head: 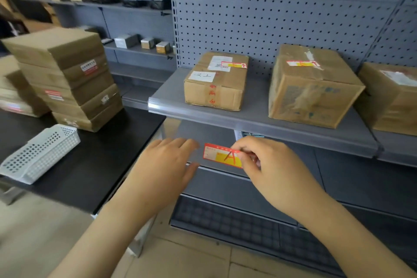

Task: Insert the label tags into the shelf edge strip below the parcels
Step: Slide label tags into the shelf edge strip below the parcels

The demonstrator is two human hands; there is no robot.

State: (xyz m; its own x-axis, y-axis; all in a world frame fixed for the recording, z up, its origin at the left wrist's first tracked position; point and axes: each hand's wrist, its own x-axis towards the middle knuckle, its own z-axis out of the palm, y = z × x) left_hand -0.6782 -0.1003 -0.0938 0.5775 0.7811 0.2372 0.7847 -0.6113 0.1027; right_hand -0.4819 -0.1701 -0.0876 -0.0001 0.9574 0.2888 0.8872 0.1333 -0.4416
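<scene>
The right hand is pinching a red-and-yellow label tag by its right end, holding it in the air below the clear shelf edge strip under the parcels, while the left hand is hovering beside it with fingers straight and holding nothing.

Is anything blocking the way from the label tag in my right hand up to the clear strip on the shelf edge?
Nothing visible blocks it. The right hand pinches the label tag below the shelf edge strip, with open space between them. The left hand hovers open to the tag's left, off that path.
</scene>
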